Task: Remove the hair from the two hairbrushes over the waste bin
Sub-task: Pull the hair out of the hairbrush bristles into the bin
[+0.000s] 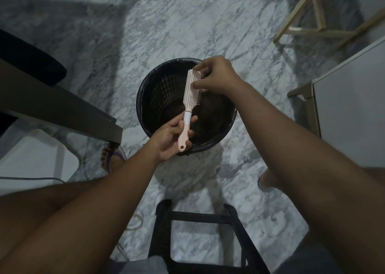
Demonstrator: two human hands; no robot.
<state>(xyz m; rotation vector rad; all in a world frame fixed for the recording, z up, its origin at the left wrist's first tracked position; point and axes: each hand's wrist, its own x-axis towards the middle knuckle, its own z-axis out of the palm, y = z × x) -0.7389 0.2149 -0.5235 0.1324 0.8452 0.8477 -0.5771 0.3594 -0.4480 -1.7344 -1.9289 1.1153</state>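
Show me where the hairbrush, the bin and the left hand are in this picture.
hairbrush (186, 107): head view, on the pink neck below the bristles.
bin (164, 92): head view, on the inner lattice wall.
left hand (167, 140): head view, on the palm beside the handle.

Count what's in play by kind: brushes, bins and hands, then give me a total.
brush: 1
bin: 1
hands: 2, left hand and right hand
Total: 4
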